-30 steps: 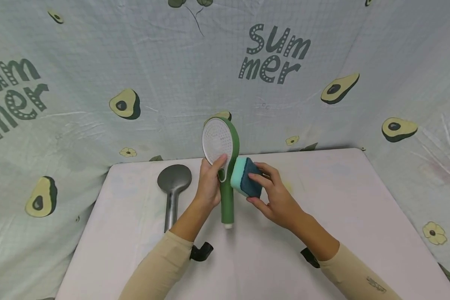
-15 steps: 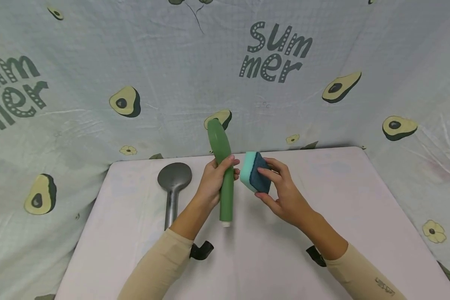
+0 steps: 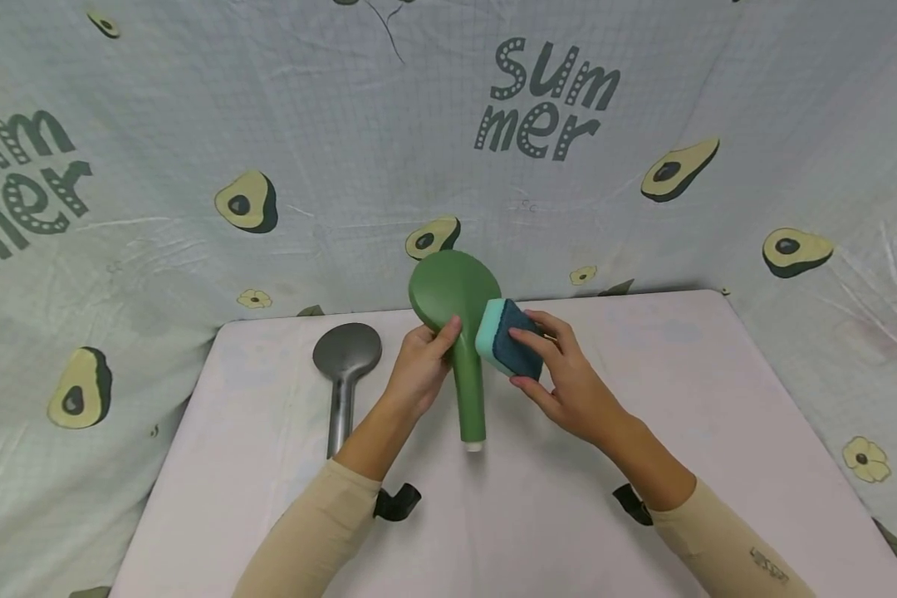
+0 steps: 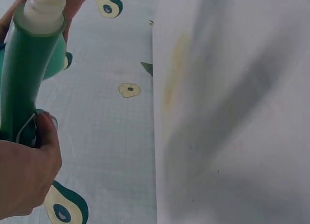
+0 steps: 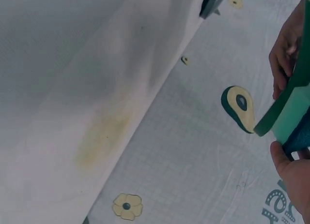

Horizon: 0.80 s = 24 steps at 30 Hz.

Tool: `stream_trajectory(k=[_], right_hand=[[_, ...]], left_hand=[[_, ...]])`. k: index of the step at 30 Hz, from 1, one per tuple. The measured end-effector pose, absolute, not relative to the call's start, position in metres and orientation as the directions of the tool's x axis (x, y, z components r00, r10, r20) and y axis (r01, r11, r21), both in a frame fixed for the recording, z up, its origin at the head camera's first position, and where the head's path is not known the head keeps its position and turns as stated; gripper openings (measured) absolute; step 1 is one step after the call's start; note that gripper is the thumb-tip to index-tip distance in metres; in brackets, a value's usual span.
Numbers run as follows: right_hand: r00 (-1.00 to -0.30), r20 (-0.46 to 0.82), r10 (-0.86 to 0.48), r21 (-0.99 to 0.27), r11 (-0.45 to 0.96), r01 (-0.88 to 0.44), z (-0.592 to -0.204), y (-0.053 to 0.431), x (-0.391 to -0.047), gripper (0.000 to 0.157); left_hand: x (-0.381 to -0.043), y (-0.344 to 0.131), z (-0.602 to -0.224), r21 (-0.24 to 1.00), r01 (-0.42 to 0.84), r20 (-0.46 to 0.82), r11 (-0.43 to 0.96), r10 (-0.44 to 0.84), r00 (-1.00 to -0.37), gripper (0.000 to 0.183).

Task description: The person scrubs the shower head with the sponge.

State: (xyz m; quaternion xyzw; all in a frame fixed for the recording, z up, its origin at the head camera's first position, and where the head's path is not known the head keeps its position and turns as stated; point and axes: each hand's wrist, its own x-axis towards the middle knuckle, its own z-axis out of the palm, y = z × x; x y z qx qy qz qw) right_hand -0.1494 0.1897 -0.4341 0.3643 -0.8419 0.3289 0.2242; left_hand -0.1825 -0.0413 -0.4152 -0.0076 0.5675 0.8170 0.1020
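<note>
Held up over the table in the head view, a green shower head (image 3: 454,286) shows its smooth back, its handle pointing down to a white end. My left hand (image 3: 421,365) grips it at the neck, thumb across the green back. A two-layer sponge (image 3: 516,345), light teal on one side and dark blue on the other, is pinched between the thumb and fingers of my right hand (image 3: 568,378). Its teal face is against or very close to the right side of the shower head. The left wrist view shows the handle (image 4: 26,79) from its white end.
A grey shower head (image 3: 347,353) lies on the pale table (image 3: 553,515) left of my left hand, its handle partly behind the forearm. Black pieces (image 3: 399,502) show by both forearms. A printed avocado cloth (image 3: 329,166) hangs behind the table.
The green shower head has turned in my left hand from its white spray face, through edge-on, to its green back. The sponge moved slightly right, then the shower head came close to it.
</note>
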Motion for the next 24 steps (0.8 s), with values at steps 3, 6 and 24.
stream_trajectory(k=[3, 6, 24], right_hand=[[-0.639, 0.601, -0.48, -0.372, 0.539, -0.755, -0.43, 0.189, -0.156, 0.065], [-0.652, 0.583, -0.484, -0.362, 0.564, -0.742, -0.425, 0.188, -0.162, 0.071], [-0.653, 0.482, -0.584, -0.271, 0.61, -0.745, -0.374, 0.18, -0.178, 0.061]], left_hand=[[-0.181, -0.042, -0.416, 0.919, -0.175, -0.114, -0.353, 0.186, -0.976, 0.036], [-0.179, -0.044, -0.414, 0.918, -0.169, -0.087, -0.36, 0.234, -0.968, 0.039], [-0.175, -0.053, -0.404, 0.891, -0.164, 0.024, -0.423, 0.405, -0.914, 0.059]])
